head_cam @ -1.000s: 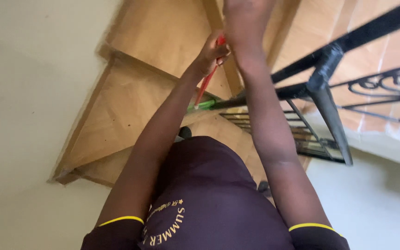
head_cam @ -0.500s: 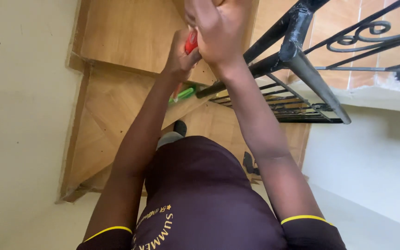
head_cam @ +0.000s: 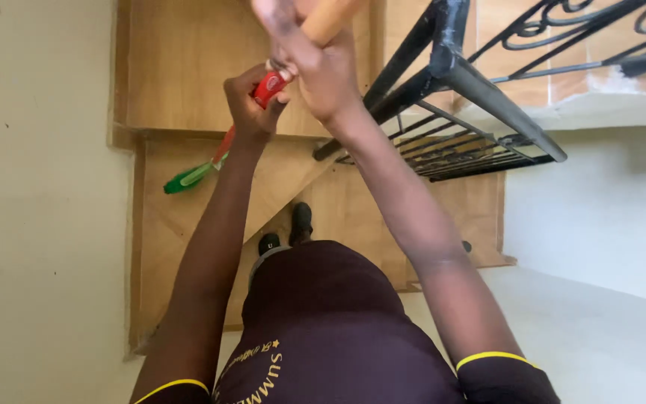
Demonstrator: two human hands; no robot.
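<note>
On the wooden stairs [head_cam: 188, 67], seen from above, a person in a dark shirt with yellow-edged sleeves stands with both arms stretched out ahead, gripping a long-handled broom or mop. The left hand [head_cam: 252, 105] is wrapped shut around the red part of the handle [head_cam: 267, 86], and the right hand [head_cam: 315, 63] is closed round the pale wooden upper part of the stick [head_cam: 327, 19], just above the left, the two hands almost touching. Below the left hand the red shaft [head_cam: 223, 144] runs down to a green head [head_cam: 187, 178], which lies on the lower step near the cream wall [head_cam: 39, 187]. Compared with half a second ago, the green head has swung out to the left, away from the black metal railing [head_cam: 450, 67] it was close to before, and both hands have shifted leftward too; more of the wooden stick now shows, and the person's dark shoes [head_cam: 300, 221] have come into plainer view below. The top of the stick is cut off by the upper edge of the view, so its full length cannot be told. The green end is small and partly blurred, and I cannot make out whether it carries bristles or a cloth. The left forearm hides part of the shaft.
</note>
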